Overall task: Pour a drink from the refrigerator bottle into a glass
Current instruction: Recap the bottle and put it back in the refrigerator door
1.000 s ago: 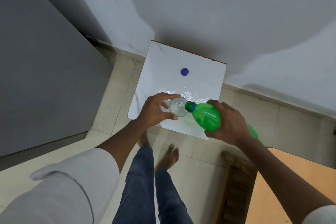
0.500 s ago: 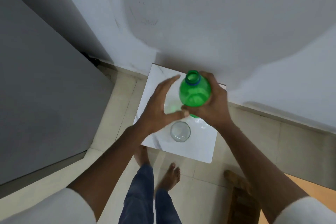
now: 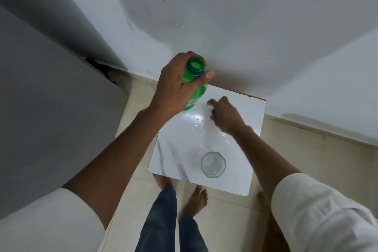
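Observation:
My left hand grips the green bottle near its open neck and holds it upright over the far left of the small white table. My right hand rests on the table top with its fingers curled over the blue cap, which is mostly hidden. I cannot tell if the cap is pinched or only touched. A clear faceted glass with liquid in it stands alone near the table's front edge, apart from both hands.
The table stands against a white wall. A large grey refrigerator side fills the left. My bare feet and blue trousers are below the table's front edge on the tiled floor.
The bottle passed from my right hand to my left hand and stands upright. My right hand moved down to the blue cap on the table. The glass stands free.

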